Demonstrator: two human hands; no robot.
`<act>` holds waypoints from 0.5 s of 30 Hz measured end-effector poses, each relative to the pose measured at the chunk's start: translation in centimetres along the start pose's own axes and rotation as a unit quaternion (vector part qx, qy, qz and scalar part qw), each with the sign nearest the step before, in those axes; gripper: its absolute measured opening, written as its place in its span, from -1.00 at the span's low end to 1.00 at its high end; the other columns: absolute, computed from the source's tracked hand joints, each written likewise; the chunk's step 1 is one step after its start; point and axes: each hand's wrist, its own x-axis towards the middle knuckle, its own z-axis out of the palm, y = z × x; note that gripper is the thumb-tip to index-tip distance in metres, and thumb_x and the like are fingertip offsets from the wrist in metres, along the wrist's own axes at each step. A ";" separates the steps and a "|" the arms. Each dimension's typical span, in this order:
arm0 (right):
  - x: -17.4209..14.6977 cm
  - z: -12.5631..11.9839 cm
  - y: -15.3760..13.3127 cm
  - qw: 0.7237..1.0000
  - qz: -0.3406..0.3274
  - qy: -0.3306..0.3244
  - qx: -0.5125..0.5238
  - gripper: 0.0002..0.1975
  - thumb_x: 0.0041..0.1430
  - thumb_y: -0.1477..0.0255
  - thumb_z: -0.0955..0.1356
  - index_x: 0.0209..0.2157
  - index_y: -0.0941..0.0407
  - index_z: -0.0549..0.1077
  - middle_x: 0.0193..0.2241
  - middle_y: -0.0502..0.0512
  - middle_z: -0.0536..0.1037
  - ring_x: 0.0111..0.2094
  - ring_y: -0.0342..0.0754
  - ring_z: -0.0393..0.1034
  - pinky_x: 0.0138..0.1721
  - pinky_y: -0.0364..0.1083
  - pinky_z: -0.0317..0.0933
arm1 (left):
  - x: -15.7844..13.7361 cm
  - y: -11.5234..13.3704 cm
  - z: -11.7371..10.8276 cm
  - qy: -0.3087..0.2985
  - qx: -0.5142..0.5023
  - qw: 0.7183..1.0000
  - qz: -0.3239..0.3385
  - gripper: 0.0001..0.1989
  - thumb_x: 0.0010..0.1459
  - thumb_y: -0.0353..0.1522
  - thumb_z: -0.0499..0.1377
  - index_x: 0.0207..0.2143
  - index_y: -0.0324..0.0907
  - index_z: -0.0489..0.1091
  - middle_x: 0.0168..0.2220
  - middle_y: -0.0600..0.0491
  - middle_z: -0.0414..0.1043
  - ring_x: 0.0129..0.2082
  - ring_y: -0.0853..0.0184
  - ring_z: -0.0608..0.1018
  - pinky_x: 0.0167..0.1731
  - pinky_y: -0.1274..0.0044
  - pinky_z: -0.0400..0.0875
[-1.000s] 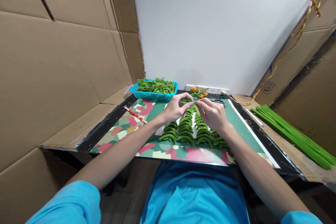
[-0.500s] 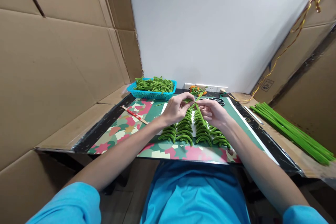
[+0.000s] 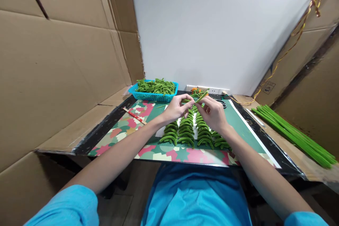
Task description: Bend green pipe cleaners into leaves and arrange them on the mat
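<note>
Both my hands meet above the middle of the table, pinching a green pipe cleaner (image 3: 202,96) that is bent between their fingertips. My left hand (image 3: 177,108) is closed on its left part, thumb against forefinger. My right hand (image 3: 213,113) grips it close by, and one end sticks up past the fingers toward the upper right. Below lie several rows of curved green pipe cleaner pieces (image 3: 186,134) on a sheet of white paper; my hands hide the far ends of the rows.
A blue basket (image 3: 153,96) heaped with green pieces stands at the back left. Orange pieces (image 3: 196,90) and scissors (image 3: 222,103) lie behind my hands. A red-wrapped stick (image 3: 134,115) is on the left. Straight green pipe cleaners (image 3: 293,136) lie right, beside a white pen-like tool (image 3: 255,117).
The pipe cleaner strand that hung down between my hands no longer shows there. My right hand has turned, and an end now points to the upper right.
</note>
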 end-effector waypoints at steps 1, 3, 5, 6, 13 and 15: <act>0.0 0.1 0.0 1.000 0.003 0.005 0.006 -0.79 0.46 0.35 0.33 -0.31 0.08 0.49 -0.37 0.04 0.50 -0.49 -0.14 0.32 -0.42 -0.10 0.17 | 0.0 0.0 0.0 0.001 0.006 1.000 0.012 -0.54 0.23 0.01 0.36 -0.20 -0.18 0.39 -0.59 0.23 0.31 -0.72 0.45 0.44 -0.71 0.64 0.23; 0.2 0.1 -0.1 0.999 0.023 0.008 0.030 -0.79 0.44 0.33 0.33 -0.31 0.08 0.47 -0.39 0.04 0.49 -0.49 -0.13 0.30 -0.44 -0.10 0.14 | -0.2 -0.2 0.1 0.005 0.029 0.999 0.041 -0.57 0.26 0.00 0.34 -0.20 -0.16 0.38 -0.58 0.23 0.31 -0.71 0.44 0.45 -0.71 0.63 0.24; 0.3 0.2 -0.4 0.996 0.058 0.003 0.062 -0.77 0.43 0.29 0.34 -0.33 0.08 0.45 -0.41 0.03 0.48 -0.51 -0.13 0.27 -0.48 -0.11 0.09 | -0.3 -0.3 0.1 0.012 0.061 0.996 0.061 -0.62 0.31 -0.03 0.31 -0.19 -0.14 0.37 -0.58 0.23 0.30 -0.71 0.43 0.43 -0.72 0.62 0.23; 0.3 0.2 -0.6 0.994 0.079 -0.001 0.081 -0.75 0.42 0.26 0.34 -0.34 0.08 0.43 -0.43 0.02 0.47 -0.52 -0.13 0.24 -0.50 -0.11 0.06 | -0.4 -0.3 0.2 0.016 0.076 0.995 0.066 -0.64 0.33 -0.04 0.29 -0.18 -0.13 0.37 -0.59 0.24 0.28 -0.71 0.43 0.41 -0.72 0.61 0.21; 0.5 0.4 -1.6 0.939 0.216 -0.030 0.265 -0.61 0.30 0.07 0.45 -0.41 0.06 0.41 -0.65 -0.12 0.27 -0.65 -0.17 0.15 -0.62 -0.15 -0.03 | -0.6 0.0 0.3 0.076 0.202 0.963 0.159 -0.78 0.38 -0.20 0.23 -0.23 -0.17 0.42 -0.37 0.10 0.46 -0.63 0.49 0.32 -0.61 0.58 0.24; 0.6 0.6 -1.4 0.917 0.245 -0.034 0.314 -0.59 0.25 0.06 0.48 -0.44 0.08 0.43 -0.67 -0.12 0.29 -0.68 -0.18 0.16 -0.65 -0.16 -0.02 | -0.6 -0.1 0.2 0.078 0.257 0.945 0.186 -0.82 0.41 -0.25 0.19 -0.21 -0.18 0.42 -0.30 0.06 0.50 -0.59 0.47 0.36 -0.55 0.58 0.28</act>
